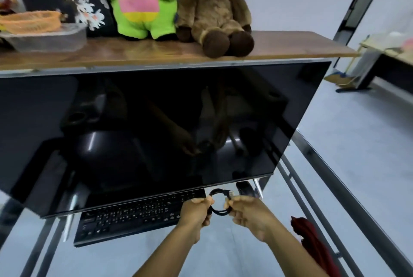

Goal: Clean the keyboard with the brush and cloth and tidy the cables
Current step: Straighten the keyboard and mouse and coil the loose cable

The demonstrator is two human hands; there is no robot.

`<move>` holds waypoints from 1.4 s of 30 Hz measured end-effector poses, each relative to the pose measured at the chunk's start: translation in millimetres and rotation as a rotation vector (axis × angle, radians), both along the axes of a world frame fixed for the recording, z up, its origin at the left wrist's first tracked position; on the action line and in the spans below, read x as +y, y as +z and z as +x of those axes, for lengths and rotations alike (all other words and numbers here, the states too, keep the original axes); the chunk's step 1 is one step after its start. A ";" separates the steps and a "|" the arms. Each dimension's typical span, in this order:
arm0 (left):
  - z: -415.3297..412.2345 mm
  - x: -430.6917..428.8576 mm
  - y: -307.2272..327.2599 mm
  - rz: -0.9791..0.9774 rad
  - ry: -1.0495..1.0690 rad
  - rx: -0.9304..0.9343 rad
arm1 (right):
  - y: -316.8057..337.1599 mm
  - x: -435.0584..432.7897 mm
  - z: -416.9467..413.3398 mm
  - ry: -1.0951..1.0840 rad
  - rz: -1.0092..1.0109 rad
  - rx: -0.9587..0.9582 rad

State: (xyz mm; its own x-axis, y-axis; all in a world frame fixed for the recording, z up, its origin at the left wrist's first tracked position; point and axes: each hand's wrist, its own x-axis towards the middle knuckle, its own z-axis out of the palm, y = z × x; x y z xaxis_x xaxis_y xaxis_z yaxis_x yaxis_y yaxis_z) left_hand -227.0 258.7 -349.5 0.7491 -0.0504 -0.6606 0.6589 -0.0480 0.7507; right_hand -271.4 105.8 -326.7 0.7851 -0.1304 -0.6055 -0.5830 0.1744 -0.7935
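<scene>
A black cable (220,211) is wound into a small loop just right of the black keyboard (134,216). My left hand (196,212) grips the loop's left side. My right hand (245,214) pinches its right side, where a plug end sticks up. The keyboard lies on the glass desk (223,252) under the monitor's lower edge. A dark red cloth (312,245) lies on the desk to my right. No brush is in sight.
A large black monitor (156,131) leans over the desk and hides the keyboard's back edge. Above it a wooden shelf (290,47) carries a green plush, a brown plush, a flowered cushion and a plastic tub. The desk's metal rail (335,187) runs along the right.
</scene>
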 end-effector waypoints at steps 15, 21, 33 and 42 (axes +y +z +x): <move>34.1 -40.8 -74.8 0.376 -0.366 -0.056 | -124.7 -15.4 41.1 0.100 -0.706 -0.028; 51.8 -43.5 -82.1 0.606 -0.582 -0.198 | -135.9 -15.2 51.5 0.177 -0.835 -0.090; 39.8 -40.4 -82.2 0.977 -0.757 -0.548 | -122.1 -5.7 36.1 0.189 -1.050 -0.240; -1.8 -21.0 -106.6 1.101 -1.073 -0.958 | -145.2 2.7 13.1 0.441 -1.275 -0.348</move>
State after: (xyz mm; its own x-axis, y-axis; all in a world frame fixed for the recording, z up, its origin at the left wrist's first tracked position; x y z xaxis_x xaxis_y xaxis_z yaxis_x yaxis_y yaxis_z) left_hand -228.8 237.7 -456.0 0.7888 -0.6011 -0.1285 -0.5846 -0.7982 0.1452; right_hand -258.3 108.5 -471.9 0.9893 -0.1436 -0.0248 -0.1422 -0.9147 -0.3782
